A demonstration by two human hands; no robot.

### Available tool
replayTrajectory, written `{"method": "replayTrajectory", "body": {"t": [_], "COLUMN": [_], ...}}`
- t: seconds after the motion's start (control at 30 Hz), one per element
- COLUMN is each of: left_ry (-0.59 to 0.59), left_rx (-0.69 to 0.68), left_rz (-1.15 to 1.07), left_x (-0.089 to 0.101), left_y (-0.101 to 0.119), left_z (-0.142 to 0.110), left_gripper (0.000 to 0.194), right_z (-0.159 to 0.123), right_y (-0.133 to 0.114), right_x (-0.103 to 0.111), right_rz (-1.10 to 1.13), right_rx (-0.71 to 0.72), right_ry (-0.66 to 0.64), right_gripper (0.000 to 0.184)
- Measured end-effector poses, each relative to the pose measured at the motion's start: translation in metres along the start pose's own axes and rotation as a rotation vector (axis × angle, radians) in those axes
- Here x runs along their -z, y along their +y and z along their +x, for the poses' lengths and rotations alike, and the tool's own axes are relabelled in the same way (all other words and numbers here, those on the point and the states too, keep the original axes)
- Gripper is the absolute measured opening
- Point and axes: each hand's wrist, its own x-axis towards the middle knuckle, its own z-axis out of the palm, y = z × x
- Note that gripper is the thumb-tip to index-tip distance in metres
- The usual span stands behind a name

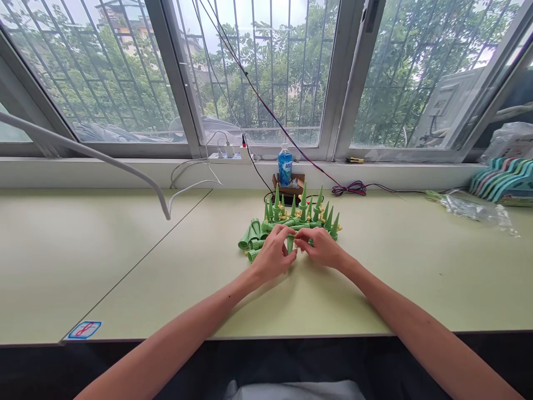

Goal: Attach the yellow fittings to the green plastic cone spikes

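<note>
A cluster of green plastic cone spikes (302, 214) stands upright on the pale green table (166, 278), some with small yellow parts. Several more green cones (250, 236) lie on their sides at the cluster's left. My left hand (272, 256) and my right hand (320, 247) meet in front of the cluster, fingers closed together on one green cone (290, 243) held between them, tip pointing down.
A blue-labelled bottle (285, 165) stands in a small brown box (297, 180) behind the cones. A power strip (225, 156) and red-black cables (350, 189) lie on the window sill. Clear plastic bags (474, 206) and stacked coloured hangers (506, 178) are at the right. A white cable (104, 158) crosses the left.
</note>
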Motion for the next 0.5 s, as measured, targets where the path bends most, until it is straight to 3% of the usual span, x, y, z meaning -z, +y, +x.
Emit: {"method": "replayTrajectory", "body": {"t": [0.5], "left_ry": [0.042], "left_rx": [-0.004], "left_rz": [0.000], "left_x": [-0.0003], "left_y": [-0.0013], "left_z": [0.0013], "left_gripper": [0.020], "right_z": [-0.0004], "right_y": [0.0005], "right_x": [-0.0005], "right_rz": [0.039], "right_rx": [-0.026], "right_ry": [-0.026], "right_gripper": [0.026]}}
